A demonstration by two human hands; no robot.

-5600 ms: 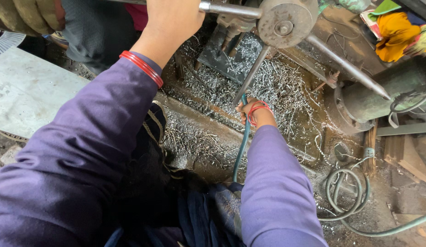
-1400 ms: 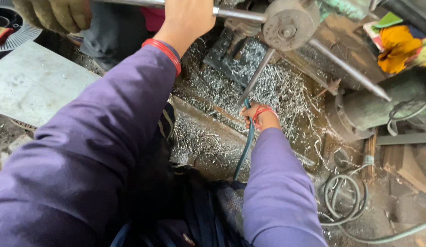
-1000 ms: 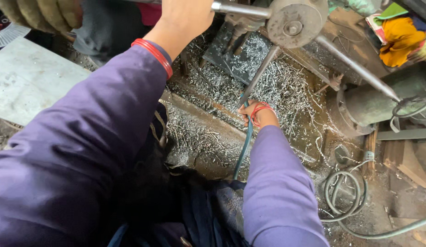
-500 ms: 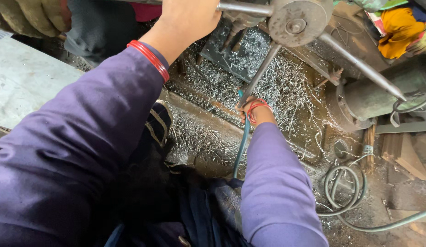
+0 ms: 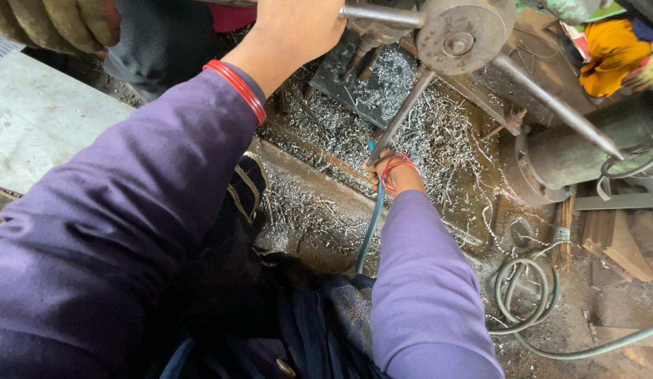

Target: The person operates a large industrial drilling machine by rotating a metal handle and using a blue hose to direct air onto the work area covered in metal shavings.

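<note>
Left hand point(image 5: 298, 28) stayed clamped on the spoke handle point(image 5: 382, 14), right hand point(image 5: 396, 175) still gripped the green hose point(image 5: 372, 224), so nothing had shifted.

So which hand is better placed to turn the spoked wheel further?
Probably the left hand: it already grips a metal spoke of the wheel hub. The right hand is lower, holding the green hose.

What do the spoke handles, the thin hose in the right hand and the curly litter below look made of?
Spoke handles: bare steel by the look, dull grey and smooth. The left hand grips one.
Hose: probably rubber or soft plastic, teal, bending freely from the right hand.
Litter: metal shavings, bright silver curls; which metal is unclear.
</note>
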